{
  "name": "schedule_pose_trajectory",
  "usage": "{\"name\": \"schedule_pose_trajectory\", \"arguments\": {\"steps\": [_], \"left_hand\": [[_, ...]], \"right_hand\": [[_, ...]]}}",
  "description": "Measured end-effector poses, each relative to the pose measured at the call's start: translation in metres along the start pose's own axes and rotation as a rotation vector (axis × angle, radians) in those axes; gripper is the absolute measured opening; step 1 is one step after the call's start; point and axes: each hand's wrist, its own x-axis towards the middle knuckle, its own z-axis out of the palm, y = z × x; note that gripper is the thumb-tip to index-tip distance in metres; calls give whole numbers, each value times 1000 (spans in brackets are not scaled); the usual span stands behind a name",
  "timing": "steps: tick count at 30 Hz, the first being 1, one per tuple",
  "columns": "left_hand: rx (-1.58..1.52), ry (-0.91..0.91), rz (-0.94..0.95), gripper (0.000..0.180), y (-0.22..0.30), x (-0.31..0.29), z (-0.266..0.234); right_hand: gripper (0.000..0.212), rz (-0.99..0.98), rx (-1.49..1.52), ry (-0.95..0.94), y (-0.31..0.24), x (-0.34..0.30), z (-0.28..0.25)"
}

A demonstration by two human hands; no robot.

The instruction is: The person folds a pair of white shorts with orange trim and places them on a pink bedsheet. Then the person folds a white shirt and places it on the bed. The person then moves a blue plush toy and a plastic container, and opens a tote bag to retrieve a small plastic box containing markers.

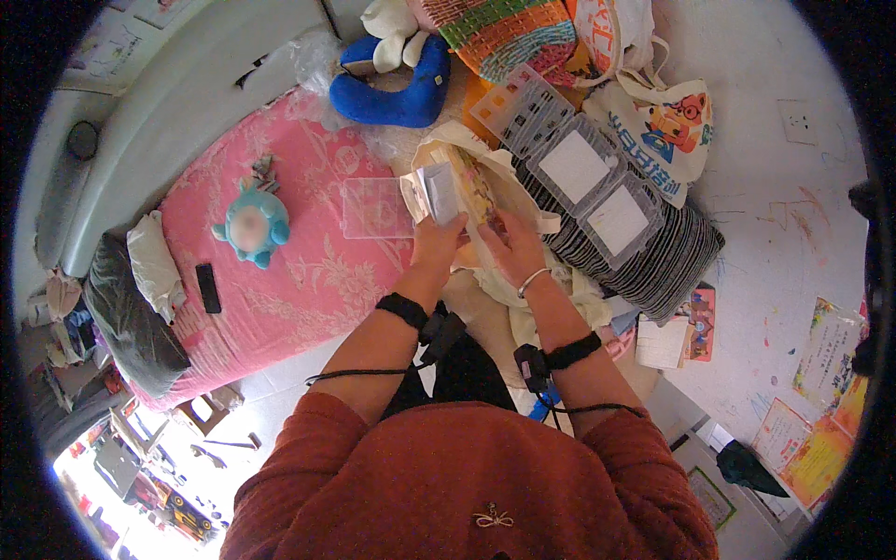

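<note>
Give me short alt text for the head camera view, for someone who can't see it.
Seen from above, a person's left hand holds a silvery packet over an open cream tote bag that the right hand steadies, beside a pink bed with a teal plush toy.

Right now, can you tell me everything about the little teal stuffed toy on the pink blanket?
The stuffed toy is small, teal and plush-looking, with a rounded body, a paler patch in the middle and stubby limbs sticking out. Something small and darker pokes up at its top; what it is cannot be told. It lies on the pink flowered blanket, and only the blanket touches it. A black remote lies close by. Both hands are away from it.
</note>
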Motion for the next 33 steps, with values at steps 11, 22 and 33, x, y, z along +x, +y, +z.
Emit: {"name": "schedule_pose_trajectory", "arguments": {"steps": [11, 22, 33], "left_hand": [[-85, -6, -56, 27, -12, 14, -19], [-82, -8, -16, 28, -6, 8, -19], [53, -169, 19, 27, 2, 1, -2]], "right_hand": [[43, 106, -86, 167, 38, 18, -15], [39, 202, 125, 194, 31, 17, -25], [55, 75, -30, -166, 13, 16, -23]]}}
